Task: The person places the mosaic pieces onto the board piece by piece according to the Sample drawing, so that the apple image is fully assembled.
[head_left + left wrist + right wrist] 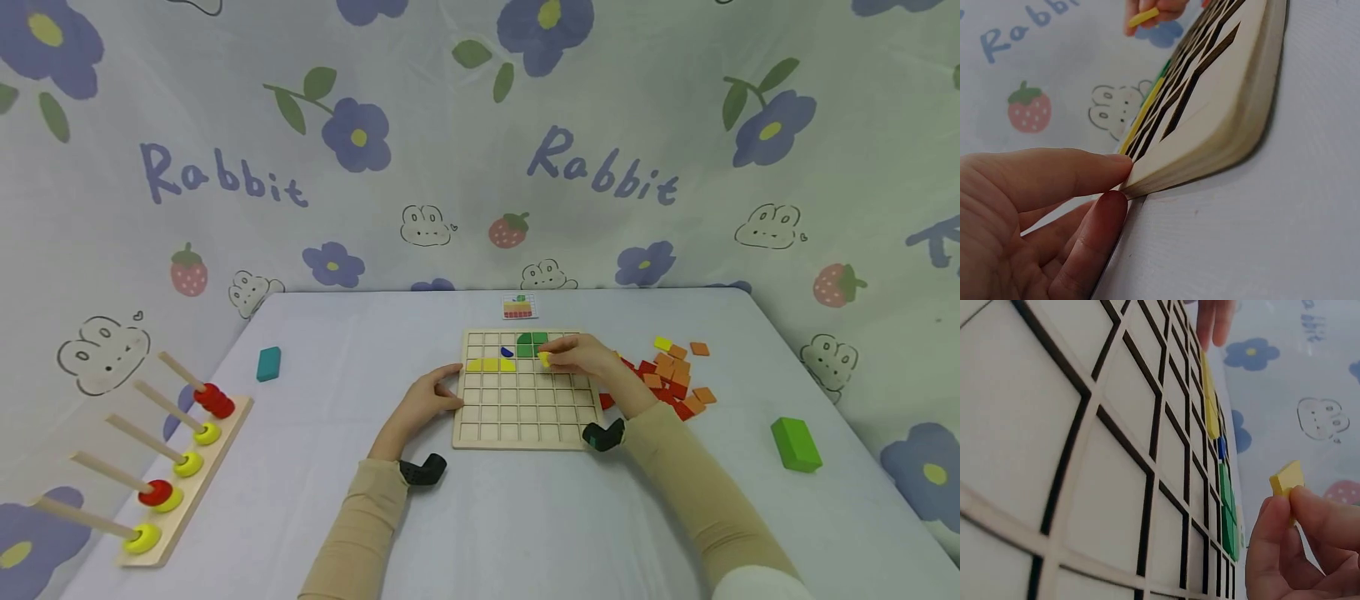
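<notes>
A wooden grid board (528,444) lies flat mid-table. At its left edge is my left hand (422,402), thumb and index fingertips touching the rim and spaced apart along it. My right hand (590,357) pinches a small yellow tile (1287,478) between thumb and finger, just above the board's upper right part. Along one upper row at the left sit yellow tiles (491,365), the leftmost with a rounded corner. A small blue piece (507,352) and several green tiles (528,350), one with a curved corner, occupy cells in the upper rows.
Red and orange tiles (667,371) lie in a loose pile right of the board, with a yellow one (663,342) on the far side. A picture card (519,306) lies behind the board. Farther out are a peg stacker (197,492), a teal block (268,364) and a green block (797,444).
</notes>
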### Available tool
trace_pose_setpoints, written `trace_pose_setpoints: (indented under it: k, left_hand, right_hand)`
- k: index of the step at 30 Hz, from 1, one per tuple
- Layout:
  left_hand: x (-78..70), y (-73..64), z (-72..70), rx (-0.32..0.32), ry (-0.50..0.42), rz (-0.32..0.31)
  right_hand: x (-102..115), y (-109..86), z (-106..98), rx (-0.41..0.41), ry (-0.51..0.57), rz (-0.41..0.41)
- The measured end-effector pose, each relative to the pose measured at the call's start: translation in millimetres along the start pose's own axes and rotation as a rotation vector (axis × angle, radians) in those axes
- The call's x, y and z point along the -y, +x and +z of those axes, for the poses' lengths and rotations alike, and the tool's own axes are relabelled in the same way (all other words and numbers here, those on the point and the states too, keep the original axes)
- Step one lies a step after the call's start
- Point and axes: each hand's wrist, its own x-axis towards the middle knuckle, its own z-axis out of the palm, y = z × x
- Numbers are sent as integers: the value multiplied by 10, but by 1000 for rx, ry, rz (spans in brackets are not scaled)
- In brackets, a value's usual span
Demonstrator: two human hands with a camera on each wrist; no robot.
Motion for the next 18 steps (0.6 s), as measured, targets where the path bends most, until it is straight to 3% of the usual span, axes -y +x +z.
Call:
trace_pose_setpoints:
  k: [4,11,18]
  left_hand:
    - [8,-3,-6,1,-4,-5]
    - [11,-10,-11,11,-19,1]
    - [22,7,-14,18,-7,6]
  right_hand:
    - [15,108,97,23,-105,-41]
    - [-3,248,233,-34,-433,-105]
    - [-15,329,300,-50,-595,-145]
